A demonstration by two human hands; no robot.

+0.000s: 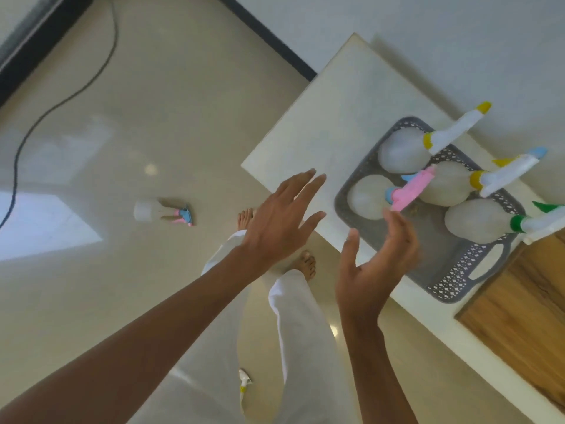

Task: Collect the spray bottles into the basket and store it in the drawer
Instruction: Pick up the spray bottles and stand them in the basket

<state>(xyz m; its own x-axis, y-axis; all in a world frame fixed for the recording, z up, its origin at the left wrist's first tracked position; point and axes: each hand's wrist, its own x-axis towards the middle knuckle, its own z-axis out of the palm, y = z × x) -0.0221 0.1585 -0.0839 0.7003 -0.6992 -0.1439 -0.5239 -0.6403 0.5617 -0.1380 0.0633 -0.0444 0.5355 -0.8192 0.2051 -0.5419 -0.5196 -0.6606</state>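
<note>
A grey perforated basket point(464, 270) sits on the white counter point(330, 117) and holds several white spray bottles. One has a pink trigger point(411, 189), one a yellow nozzle point(452, 131), one a green collar point(477, 220). My right hand point(376, 264) hovers open just beside the basket's near rim, below the pink trigger. Spread open with nothing in it, my left hand point(281, 215) hangs over the counter's corner. Another spray bottle with a pink and blue head point(162, 212) lies on the floor. A further bottle with a yellow collar point(243, 385) lies on the floor near my leg.
A wooden cabinet front point(526, 316) runs under the counter at the right. A black cable point(61, 96) trails across the glossy floor at the left. My legs in white trousers point(299, 325) and bare feet stand against the counter edge.
</note>
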